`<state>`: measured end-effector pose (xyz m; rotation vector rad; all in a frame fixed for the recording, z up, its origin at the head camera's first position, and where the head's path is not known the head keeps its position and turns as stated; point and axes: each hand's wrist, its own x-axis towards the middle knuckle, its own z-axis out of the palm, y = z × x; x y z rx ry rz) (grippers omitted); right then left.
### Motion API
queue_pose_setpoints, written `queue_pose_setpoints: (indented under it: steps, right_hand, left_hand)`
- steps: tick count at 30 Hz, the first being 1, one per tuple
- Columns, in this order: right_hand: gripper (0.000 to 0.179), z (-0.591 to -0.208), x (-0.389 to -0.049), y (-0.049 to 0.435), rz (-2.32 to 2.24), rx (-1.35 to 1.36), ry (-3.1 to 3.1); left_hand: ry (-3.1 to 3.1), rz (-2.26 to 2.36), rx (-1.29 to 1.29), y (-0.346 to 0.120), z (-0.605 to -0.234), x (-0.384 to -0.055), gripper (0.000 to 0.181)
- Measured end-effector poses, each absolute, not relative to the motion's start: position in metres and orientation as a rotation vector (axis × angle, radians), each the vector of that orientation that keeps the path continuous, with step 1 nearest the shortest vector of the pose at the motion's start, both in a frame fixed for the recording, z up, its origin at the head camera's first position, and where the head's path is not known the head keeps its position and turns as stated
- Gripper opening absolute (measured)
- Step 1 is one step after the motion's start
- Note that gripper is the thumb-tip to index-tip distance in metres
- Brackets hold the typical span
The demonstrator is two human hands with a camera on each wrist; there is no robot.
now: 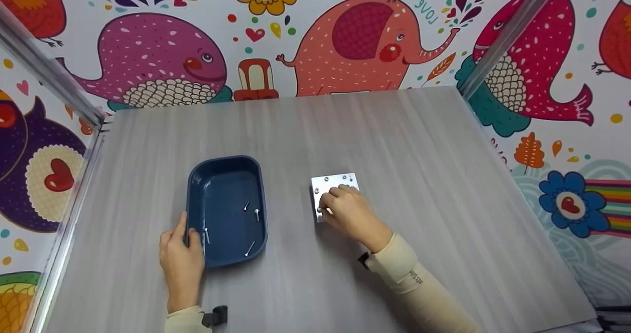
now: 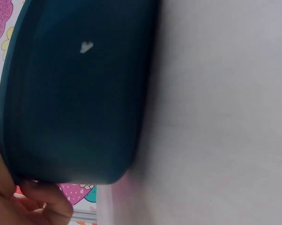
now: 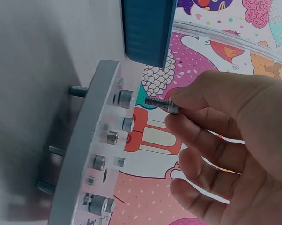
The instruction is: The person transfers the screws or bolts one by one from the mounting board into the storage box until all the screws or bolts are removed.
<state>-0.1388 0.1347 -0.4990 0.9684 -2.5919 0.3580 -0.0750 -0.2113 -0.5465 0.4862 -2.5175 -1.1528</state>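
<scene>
On the left of the table in the head view is a dark blue plastic tray (image 1: 222,200) with several loose metal screws (image 1: 257,214) in it. My left hand (image 1: 181,261) grips its left rim, the thumb over the edge. Right of the tray lies a square silver metal plate (image 1: 333,181) with screws set in its holes. Over the plate, my right hand (image 1: 354,215) pinches a socket-head screw (image 3: 162,104) by its head between thumb and forefinger. In the right wrist view the screw's threaded end points at the plate's face, and several screw shanks (image 3: 78,91) stick out beneath.
The light wood-grain table (image 1: 394,140) runs to a patterned back wall (image 1: 266,37) with cartoon animals. Metal frame posts (image 1: 54,71) stand at the table's left and right sides.
</scene>
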Motion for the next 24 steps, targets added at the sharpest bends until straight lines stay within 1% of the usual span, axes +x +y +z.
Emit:
queue_pose_setpoints:
  steps: [6,11,19,24]
  right_hand:
    - [0.015,-0.495,-0.141,0.13,0.364,0.974,-2.572]
    - [0.011,-0.488,-0.143,0.114,0.349,0.995,-2.526]
    - [0.004,-0.471,-0.145,0.062,0.405,1.098,-2.482]
    - [0.004,-0.464,-0.141,0.024,0.353,1.165,-2.489]
  left_hand:
    - [-2.528,-1.149,0.485,-0.21,-0.546,-0.075,0.045]
    - [-2.531,-1.155,0.501,-0.21,-0.546,-0.075,0.046]
    - [-2.516,-1.138,0.504,-0.212,-0.547,-0.073,0.045]
    - [-2.508,-1.154,0.503,-0.211,-0.546,-0.074,0.044]
